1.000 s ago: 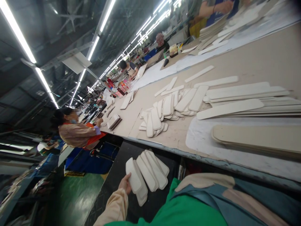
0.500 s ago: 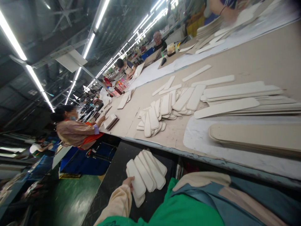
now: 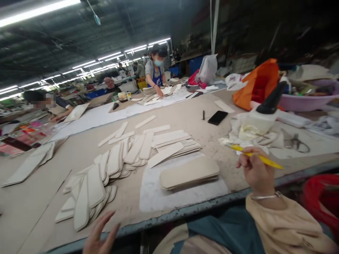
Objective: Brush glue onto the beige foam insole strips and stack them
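My right hand (image 3: 258, 173) grips a yellow-handled brush (image 3: 272, 163), held over the right part of the table with its pale, whitish tip pointing left. The tip is near a white plastic container (image 3: 255, 123) with a cut-open side and a black top. My left hand (image 3: 99, 238) is at the table's front edge, fingers apart, with nothing in it. Just beyond it lies a fanned pile of pale, round-cornered strips (image 3: 95, 187). Between my hands, a neat stack of wider beige pieces (image 3: 189, 171) rests on white paper (image 3: 159, 201).
More long pale strips (image 3: 172, 139) lie behind the stack. Farther right are a black phone (image 3: 218, 118), scissors (image 3: 293, 141), an orange bag (image 3: 254, 84) and a purple basin (image 3: 304, 102). A red bag (image 3: 317, 197) hangs by the front edge. A co-worker (image 3: 156, 72) handles pieces across the table.
The view has swung right. My left hand, earlier at pale pieces on a black surface below the table, is now empty at the table edge. My right hand has come into view with the brush.
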`<act>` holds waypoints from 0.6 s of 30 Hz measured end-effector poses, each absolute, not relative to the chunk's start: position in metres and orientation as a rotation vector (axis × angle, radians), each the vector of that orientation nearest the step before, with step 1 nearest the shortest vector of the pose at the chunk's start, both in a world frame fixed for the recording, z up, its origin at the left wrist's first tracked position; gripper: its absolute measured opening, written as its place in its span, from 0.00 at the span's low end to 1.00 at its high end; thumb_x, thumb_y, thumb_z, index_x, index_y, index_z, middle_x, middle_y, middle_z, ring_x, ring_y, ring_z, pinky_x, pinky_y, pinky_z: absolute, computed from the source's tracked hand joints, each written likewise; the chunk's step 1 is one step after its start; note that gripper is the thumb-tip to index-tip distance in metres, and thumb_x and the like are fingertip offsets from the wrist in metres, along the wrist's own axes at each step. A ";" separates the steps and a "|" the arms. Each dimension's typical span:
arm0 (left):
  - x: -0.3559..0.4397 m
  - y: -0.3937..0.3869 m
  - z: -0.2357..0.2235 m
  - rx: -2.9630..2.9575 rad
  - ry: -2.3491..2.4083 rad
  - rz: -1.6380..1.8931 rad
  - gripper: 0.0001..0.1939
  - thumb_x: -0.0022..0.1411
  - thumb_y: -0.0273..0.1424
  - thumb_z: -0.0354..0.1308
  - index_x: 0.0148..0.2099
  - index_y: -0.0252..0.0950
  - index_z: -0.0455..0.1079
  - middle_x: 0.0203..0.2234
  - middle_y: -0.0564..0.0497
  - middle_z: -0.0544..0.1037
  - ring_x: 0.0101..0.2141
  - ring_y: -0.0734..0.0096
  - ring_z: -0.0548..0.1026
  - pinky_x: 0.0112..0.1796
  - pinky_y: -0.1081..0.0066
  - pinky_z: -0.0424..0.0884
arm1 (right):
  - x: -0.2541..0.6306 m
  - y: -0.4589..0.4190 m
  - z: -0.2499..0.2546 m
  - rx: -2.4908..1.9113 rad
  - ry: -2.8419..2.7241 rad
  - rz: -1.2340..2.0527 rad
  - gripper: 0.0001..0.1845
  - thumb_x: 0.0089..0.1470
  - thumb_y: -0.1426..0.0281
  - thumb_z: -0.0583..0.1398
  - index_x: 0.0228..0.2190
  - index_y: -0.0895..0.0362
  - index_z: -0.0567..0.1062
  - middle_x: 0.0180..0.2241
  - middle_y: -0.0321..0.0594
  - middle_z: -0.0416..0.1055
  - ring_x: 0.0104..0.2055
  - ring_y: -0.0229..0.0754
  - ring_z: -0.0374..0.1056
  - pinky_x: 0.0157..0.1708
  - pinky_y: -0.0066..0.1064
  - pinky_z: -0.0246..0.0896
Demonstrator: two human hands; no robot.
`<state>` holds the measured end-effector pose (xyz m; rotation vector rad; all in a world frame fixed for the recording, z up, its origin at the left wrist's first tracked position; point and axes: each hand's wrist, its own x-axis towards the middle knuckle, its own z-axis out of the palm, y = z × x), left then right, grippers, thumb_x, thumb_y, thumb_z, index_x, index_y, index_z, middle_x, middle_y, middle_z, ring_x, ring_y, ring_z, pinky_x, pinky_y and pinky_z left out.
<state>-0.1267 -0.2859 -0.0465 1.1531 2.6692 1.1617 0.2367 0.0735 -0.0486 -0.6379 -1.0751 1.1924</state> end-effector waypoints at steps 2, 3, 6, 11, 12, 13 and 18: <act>-0.115 -0.231 -0.050 1.368 2.401 1.304 0.26 0.47 0.39 0.67 0.51 0.47 0.72 0.54 0.47 0.73 0.57 0.49 0.67 0.60 0.50 0.59 | 0.226 0.064 -0.047 -0.654 -1.123 1.233 0.09 0.55 0.62 0.61 0.33 0.55 0.75 0.18 0.30 0.56 0.21 0.35 0.56 0.22 0.30 0.60; -0.106 -0.205 -0.052 1.464 2.254 1.326 0.30 0.47 0.36 0.69 0.54 0.46 0.70 0.56 0.46 0.71 0.58 0.49 0.65 0.61 0.51 0.57 | 0.222 0.059 -0.046 -0.671 -1.138 1.252 0.08 0.55 0.63 0.61 0.33 0.55 0.75 0.17 0.30 0.56 0.21 0.35 0.56 0.22 0.29 0.60; -0.087 -0.142 -0.060 1.520 1.945 1.337 0.39 0.43 0.32 0.72 0.59 0.43 0.66 0.60 0.43 0.66 0.62 0.48 0.59 0.63 0.52 0.51 | 0.212 0.048 -0.045 -0.726 -1.166 1.332 0.07 0.54 0.65 0.60 0.34 0.54 0.76 0.17 0.31 0.56 0.20 0.36 0.57 0.22 0.30 0.61; -0.084 -0.109 -0.081 1.393 1.764 1.286 0.43 0.40 0.30 0.73 0.60 0.40 0.66 0.60 0.41 0.66 0.63 0.46 0.58 0.63 0.52 0.48 | 0.188 0.033 -0.052 -0.801 -1.218 1.525 0.10 0.55 0.62 0.58 0.33 0.54 0.74 0.16 0.31 0.57 0.19 0.37 0.57 0.21 0.31 0.60; -0.086 -0.109 -0.084 1.392 1.752 1.280 0.42 0.41 0.30 0.73 0.60 0.40 0.65 0.60 0.41 0.66 0.62 0.47 0.59 0.63 0.52 0.49 | 0.182 0.030 -0.054 -0.795 -1.235 1.563 0.11 0.55 0.61 0.58 0.34 0.55 0.74 0.16 0.30 0.57 0.19 0.37 0.57 0.21 0.31 0.59; -0.086 -0.110 -0.086 1.401 1.745 1.283 0.41 0.42 0.30 0.72 0.60 0.40 0.65 0.60 0.41 0.66 0.62 0.48 0.60 0.63 0.52 0.50 | 0.175 0.026 -0.056 -0.787 -1.252 1.599 0.12 0.56 0.60 0.58 0.35 0.55 0.73 0.16 0.30 0.57 0.19 0.37 0.57 0.21 0.30 0.58; -0.087 -0.110 -0.089 1.443 1.719 1.319 0.40 0.45 0.31 0.71 0.61 0.40 0.64 0.59 0.41 0.67 0.61 0.48 0.62 0.62 0.54 0.52 | 0.143 0.010 -0.059 -0.797 -1.364 1.708 0.15 0.59 0.57 0.56 0.36 0.57 0.71 0.15 0.29 0.59 0.19 0.36 0.56 0.21 0.28 0.53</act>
